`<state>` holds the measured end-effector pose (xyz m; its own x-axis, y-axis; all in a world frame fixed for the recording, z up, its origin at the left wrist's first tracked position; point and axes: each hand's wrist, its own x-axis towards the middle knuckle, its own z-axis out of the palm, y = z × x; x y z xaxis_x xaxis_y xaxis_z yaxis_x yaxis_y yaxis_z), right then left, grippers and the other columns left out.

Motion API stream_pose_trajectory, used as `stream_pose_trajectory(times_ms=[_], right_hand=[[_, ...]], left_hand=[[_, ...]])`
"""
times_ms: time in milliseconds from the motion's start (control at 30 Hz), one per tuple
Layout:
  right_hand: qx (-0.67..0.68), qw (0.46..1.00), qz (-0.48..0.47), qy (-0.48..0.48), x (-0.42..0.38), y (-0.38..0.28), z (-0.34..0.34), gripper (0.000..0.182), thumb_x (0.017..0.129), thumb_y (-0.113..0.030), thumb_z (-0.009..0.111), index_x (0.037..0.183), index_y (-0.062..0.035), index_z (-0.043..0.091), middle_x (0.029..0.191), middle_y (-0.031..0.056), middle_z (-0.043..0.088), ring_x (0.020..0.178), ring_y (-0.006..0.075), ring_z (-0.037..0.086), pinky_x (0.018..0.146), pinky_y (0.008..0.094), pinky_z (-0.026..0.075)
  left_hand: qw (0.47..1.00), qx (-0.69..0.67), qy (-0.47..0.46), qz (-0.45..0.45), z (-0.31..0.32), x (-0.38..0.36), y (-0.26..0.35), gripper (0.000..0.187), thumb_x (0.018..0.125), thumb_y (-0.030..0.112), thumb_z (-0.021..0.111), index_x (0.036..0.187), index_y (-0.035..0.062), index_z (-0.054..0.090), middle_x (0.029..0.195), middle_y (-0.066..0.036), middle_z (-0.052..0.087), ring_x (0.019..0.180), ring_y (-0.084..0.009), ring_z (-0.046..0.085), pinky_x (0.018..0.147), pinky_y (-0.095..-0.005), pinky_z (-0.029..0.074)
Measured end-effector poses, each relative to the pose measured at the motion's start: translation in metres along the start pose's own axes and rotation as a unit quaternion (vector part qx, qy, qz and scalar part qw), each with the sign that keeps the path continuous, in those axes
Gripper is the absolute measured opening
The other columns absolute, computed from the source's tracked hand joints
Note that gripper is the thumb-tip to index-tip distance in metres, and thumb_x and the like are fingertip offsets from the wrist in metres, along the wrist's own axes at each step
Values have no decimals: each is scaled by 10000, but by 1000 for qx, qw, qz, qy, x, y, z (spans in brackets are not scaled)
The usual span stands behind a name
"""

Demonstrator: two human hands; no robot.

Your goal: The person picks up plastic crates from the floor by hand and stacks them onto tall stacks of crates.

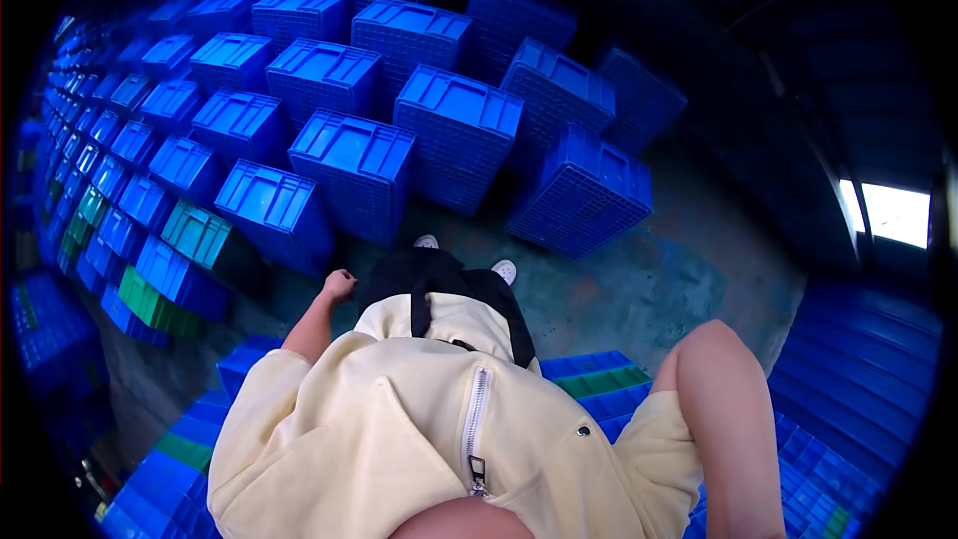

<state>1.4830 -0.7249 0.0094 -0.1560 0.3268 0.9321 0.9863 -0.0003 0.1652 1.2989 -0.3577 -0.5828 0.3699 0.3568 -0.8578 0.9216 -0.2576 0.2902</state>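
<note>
My left hand (340, 285) hangs beside the dark trousers at my left hip, its fingers curled in, and I make out nothing in it. The nearest blue crate stack (269, 198) stands a short way beyond that hand, not touching it. My right arm is bent, with the elbow raised at the right, and its hand is out of the frame at the bottom. A cream short-sleeved top with a zip covers my body.
Rows of stacked blue crates (349, 145) fill the left and upper view, a few of them green (198, 234). One stack (589, 190) stands ahead on the dark floor (639, 284). More crates (599, 379) are behind me. A bright opening (896, 215) is at the right.
</note>
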Motion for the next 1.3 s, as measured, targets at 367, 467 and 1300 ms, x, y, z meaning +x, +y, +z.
stream_pose_trajectory(times_ms=[367, 467, 1300], right_hand=[[-337, 906, 235, -103, -196, 118, 27, 153, 819, -122, 527, 943, -32, 540, 958, 112, 562, 887, 211, 539, 787, 291, 416], [-275, 718, 573, -285, -403, 158, 69, 302, 814, -190, 537, 1043, 4, 501, 1068, 178, 507, 1011, 303, 477, 887, 351, 362], [-74, 458, 562, -685, -742, 36, 33, 794, 566, -507, 693, 1124, -15, 414, 1072, 172, 511, 1026, 317, 472, 884, 427, 345]], left_hand=[[993, 86, 70, 32, 14, 32, 47, 373, 645, 225, 630, 956, 45, 530, 951, -174, 572, 926, -309, 542, 789, -363, 443], [984, 147, 97, 15, 10, 34, 79, 618, 642, 310, 673, 1144, 56, 416, 1148, -187, 453, 1078, -323, 433, 859, -404, 399], [902, 323, 284, -50, 31, 161, 217, 1053, 495, 343, 757, 1311, 10, 180, 1156, -210, 415, 1101, -327, 404, 898, -405, 354]])
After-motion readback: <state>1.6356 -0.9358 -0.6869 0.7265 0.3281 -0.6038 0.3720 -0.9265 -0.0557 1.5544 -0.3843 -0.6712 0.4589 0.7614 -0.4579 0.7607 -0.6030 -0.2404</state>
